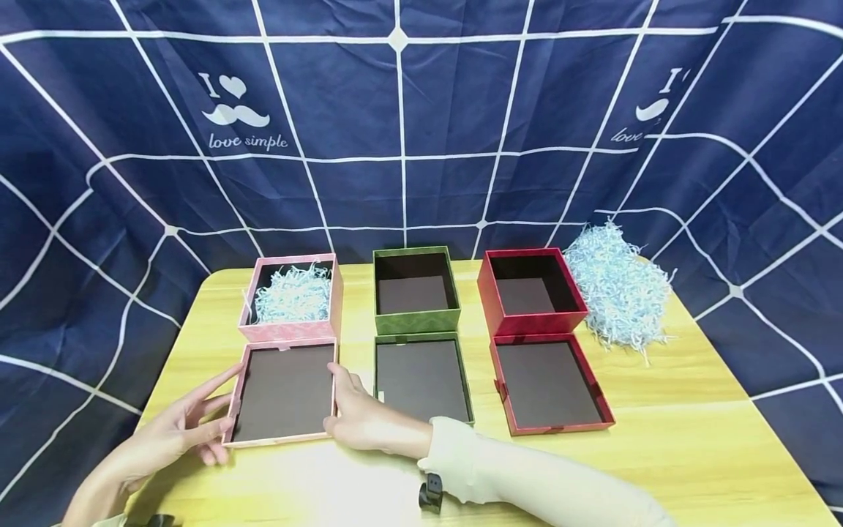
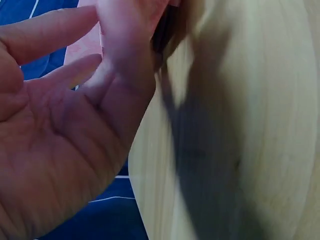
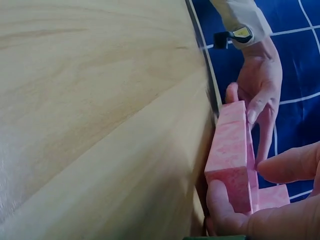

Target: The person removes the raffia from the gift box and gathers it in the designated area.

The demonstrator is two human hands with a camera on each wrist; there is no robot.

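Observation:
A shallow pink box lid [image 1: 285, 391] with a dark lining lies open side up between my two hands, close over the table. My left hand [image 1: 174, 432] grips its left side, with the thumb at the near left corner and a finger stretched along the edge. At the opposite side, my right hand [image 1: 365, 411] grips the lid by its right wall. In the right wrist view the pink side wall [image 3: 227, 155] shows between both hands. Just behind stands the pink box [image 1: 290, 333], holding light blue paper shreds [image 1: 294, 294].
A green box [image 1: 418, 322] stands mid-table with its green lid [image 1: 424, 373] in front. Right of it are a red box [image 1: 540, 324] and its red lid [image 1: 553, 384]. A loose heap of blue paper shreds [image 1: 615, 285] lies at the back right. Blue gridded cloth [image 1: 448, 132] hangs behind.

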